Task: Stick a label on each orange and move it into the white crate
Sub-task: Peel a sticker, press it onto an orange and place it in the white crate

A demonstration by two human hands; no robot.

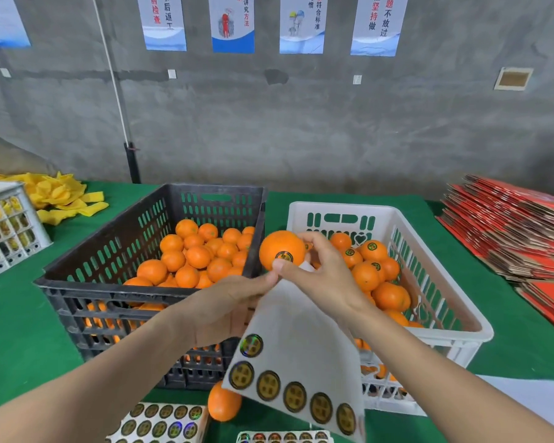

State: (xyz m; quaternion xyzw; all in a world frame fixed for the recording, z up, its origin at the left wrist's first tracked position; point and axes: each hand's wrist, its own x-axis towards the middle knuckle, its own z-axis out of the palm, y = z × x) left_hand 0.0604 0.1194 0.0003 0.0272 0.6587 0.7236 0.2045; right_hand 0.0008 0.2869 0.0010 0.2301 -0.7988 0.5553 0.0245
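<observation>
Two sticker sheets [160, 423] lie flat on the green table cover [13, 330] at the near edge, with a loose orange [224, 401] just beyond them, against the foot of the black crate [77, 302]. Above these hangs a label sheet [295, 340]. Its long axis runs from the hands down toward the camera, narrow at the top and widening to a row of round gold labels along its lower edge, printed side facing the camera. The left hand [234, 302] pinches this sheet near its top, fingers curled together on it.

The right hand [320, 276] grips the labelled orange [282, 251] in the air over the adjoining rims of the two crates. Its thumb presses the fruit's front and its fingers curl round the far side. A round label [284, 256] sits low on the orange's front, facing the camera, just above the thumb tip.

Unlabelled oranges [199, 254] fill the black crate on the left. The white crate [461, 340] on the right holds stickered oranges [371, 266], and the right wrist crosses in front of them. Red flattened cartons [518, 231] are stacked at far right, and yellow foam sleeves [61, 196] are heaped at far left.
</observation>
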